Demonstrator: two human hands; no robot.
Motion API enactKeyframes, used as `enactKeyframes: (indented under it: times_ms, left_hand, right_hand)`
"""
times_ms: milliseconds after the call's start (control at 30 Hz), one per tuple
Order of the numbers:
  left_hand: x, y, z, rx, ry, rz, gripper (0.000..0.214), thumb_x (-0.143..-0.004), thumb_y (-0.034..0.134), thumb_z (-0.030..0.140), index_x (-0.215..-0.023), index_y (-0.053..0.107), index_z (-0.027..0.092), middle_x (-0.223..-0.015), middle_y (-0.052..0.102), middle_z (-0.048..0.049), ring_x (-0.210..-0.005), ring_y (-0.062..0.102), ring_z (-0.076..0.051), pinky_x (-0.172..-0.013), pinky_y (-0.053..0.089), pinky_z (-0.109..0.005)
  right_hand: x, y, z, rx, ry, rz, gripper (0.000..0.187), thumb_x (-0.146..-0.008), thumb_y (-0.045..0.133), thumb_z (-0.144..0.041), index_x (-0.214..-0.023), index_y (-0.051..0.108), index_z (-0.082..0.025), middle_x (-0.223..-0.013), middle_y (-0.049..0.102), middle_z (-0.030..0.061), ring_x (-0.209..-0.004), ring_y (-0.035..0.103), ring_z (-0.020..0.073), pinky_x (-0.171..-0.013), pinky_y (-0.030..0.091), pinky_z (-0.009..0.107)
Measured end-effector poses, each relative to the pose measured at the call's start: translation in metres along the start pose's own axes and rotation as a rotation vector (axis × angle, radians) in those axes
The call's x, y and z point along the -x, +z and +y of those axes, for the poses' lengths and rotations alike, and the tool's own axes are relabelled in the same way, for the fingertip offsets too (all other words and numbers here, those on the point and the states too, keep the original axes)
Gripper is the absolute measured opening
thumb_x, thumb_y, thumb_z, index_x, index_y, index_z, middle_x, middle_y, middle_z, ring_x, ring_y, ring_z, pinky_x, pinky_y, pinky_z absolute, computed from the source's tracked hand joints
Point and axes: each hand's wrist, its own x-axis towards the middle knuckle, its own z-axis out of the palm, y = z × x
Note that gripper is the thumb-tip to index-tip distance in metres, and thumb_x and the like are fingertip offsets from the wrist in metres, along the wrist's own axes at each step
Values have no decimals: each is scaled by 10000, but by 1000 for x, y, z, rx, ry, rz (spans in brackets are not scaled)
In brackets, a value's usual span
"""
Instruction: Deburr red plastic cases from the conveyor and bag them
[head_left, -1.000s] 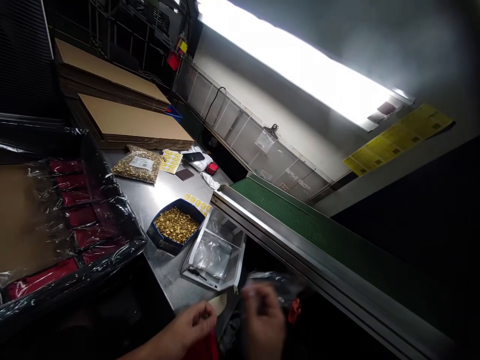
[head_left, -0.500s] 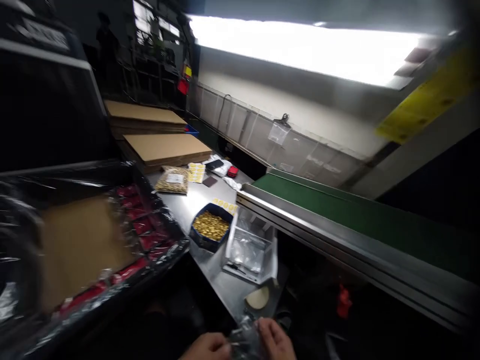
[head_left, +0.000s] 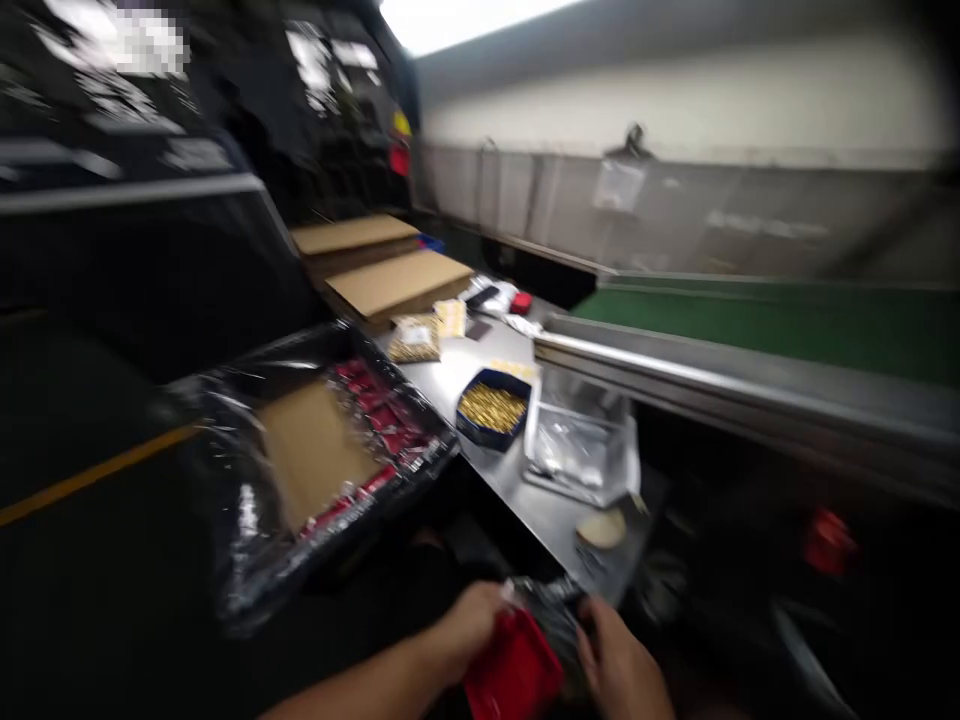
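Observation:
At the bottom of the view, my left hand (head_left: 474, 622) is closed at the upper edge of a red item (head_left: 521, 668), perhaps a packet; motion blurs its kind. A clear plastic bag (head_left: 553, 605) stretches between the hands beside it. My right hand (head_left: 621, 655) has its fingers closed at the bag's right side, and its fingertips are partly hidden. To the left lies a box lined with black plastic (head_left: 240, 580). Inside it are several red packets (head_left: 382, 420) along two sides and a brown cardboard sheet (head_left: 311, 450).
On the metal table (head_left: 517, 500) stand a dark blue bin of gold pieces (head_left: 491, 408) and a white divided tray with clear bags (head_left: 574, 450). A round cream pad (head_left: 601, 528) lies in front. Cardboard stacks (head_left: 397, 285) stand behind; a green conveyor (head_left: 780, 325) runs along the right.
The view has swung, so the surroundings sit further right and the box shows more fully. The red item now shows between my hands, where earlier only clear plastic was visible.

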Motion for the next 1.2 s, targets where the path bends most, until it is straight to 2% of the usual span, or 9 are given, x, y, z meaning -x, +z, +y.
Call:
enactKeyframes:
  times_ms: [100,233,400,633,800,933,1033,1133,1200]
  left_hand:
    - [11,-2,-4,141,-31,14,454,-791,680,433,-1125,619,132,-1012,695,-89,-887,653,-220,-861,508,-366]
    - [23,1,-8,198,-121,64,484,-696,805,421,-1045,650,124,-936,722,-86,-810,661,-203,-752,514,-275]
    - [34,2,-18,218,-201,79,455,-636,863,424,-894,659,109,-792,708,-84,-664,636,-177,-641,509,-253]
    - [38,-8,-28,230,-263,150,263,-749,746,254,-926,641,91,-821,692,-93,-697,649,-182,-674,542,-287]
    - [35,-7,-45,140,-271,401,177,-932,569,261,-807,544,138,-627,540,30,-541,547,-121,-535,490,-238]
    - [34,-6,-39,36,-274,490,188,-963,492,308,-857,506,154,-665,541,21,-549,563,-132,-523,505,-256]
    - [37,-7,-20,-109,-214,398,257,-905,549,424,-844,518,176,-673,594,-12,-560,592,-184,-456,477,-262]
    - [38,-7,-2,-297,-50,392,370,-788,678,508,-701,527,181,-550,515,19,-483,482,-146,-391,319,-192]
    - [36,-6,4,-385,65,418,402,-749,715,518,-656,523,178,-535,460,38,-489,407,-115,-423,274,-184]
  right_hand:
    - [15,-2,-7,-239,158,-122,154,-772,609,-365,-745,555,-223,-625,532,-18,-562,465,141,-579,348,285]
    - [13,0,-25,-599,393,-174,276,-750,653,-423,-722,502,-194,-552,456,-61,-477,389,92,-464,307,224]
    - [16,-21,-32,-702,284,-412,259,-700,737,-367,-721,581,-161,-585,558,-28,-499,462,87,-474,361,211]
    - [40,-33,-27,-408,124,-671,208,-930,467,-357,-852,573,-196,-777,673,1,-534,575,94,-517,417,217]
    - [54,-22,-38,-215,-143,-620,214,-929,488,-395,-1051,583,-247,-738,626,-24,-626,544,111,-622,396,248]
    - [55,-18,-44,-59,-192,-610,558,-787,673,-500,-1295,496,-350,-984,601,22,-798,578,182,-712,426,313]
    - [50,-16,-40,-126,-115,-530,244,-894,546,-425,-1077,629,-288,-947,590,30,-844,578,180,-751,453,323]
    - [44,-12,-29,-418,116,-505,286,-933,472,-455,-943,633,-218,-808,589,7,-639,576,116,-556,458,240]
    - [41,-10,-24,-617,265,-546,353,-907,495,-527,-921,610,-193,-719,560,-23,-440,493,64,-378,355,188]
